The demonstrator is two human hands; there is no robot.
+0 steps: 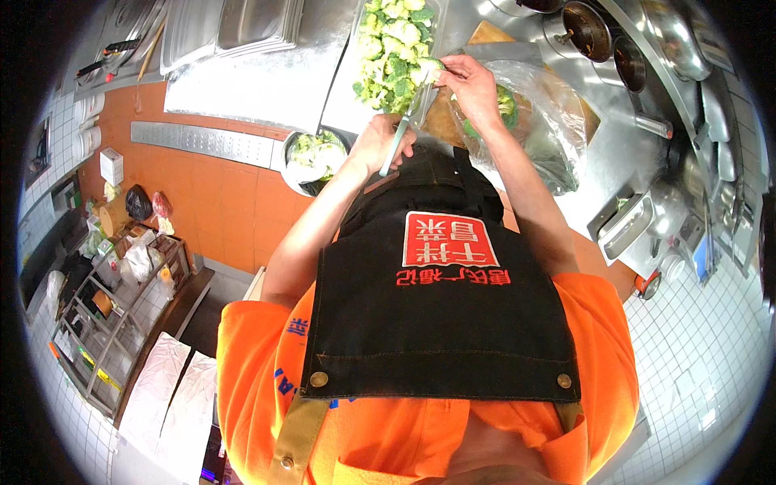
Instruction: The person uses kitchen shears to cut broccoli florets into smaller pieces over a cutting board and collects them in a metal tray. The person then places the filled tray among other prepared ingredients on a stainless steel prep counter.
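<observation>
My left hand (385, 145) is closed around the pale green handles of a pair of scissors (400, 130), its blades pointing up beside a clear container. My right hand (473, 88) pinches a broccoli floret (429, 71) between thumb and fingers near that container's right edge. Many cut broccoli florets (391, 45) fill the long clear container (438, 30). Under my right forearm a larger piece of broccoli (507, 112) lies by a clear plastic bag (555, 127), over a wooden cutting board (445, 121). Left of my left hand, a round container (291, 179) holds pale green pieces.
Stacked clear containers (260, 30) stand on the steel worktop (242, 91) at upper left. Pots with dark contents (587, 33) are at upper right. A rectangular metal pan (627, 227) sits at right. Crates and bags (145, 260) stand at left beyond the orange floor (224, 200).
</observation>
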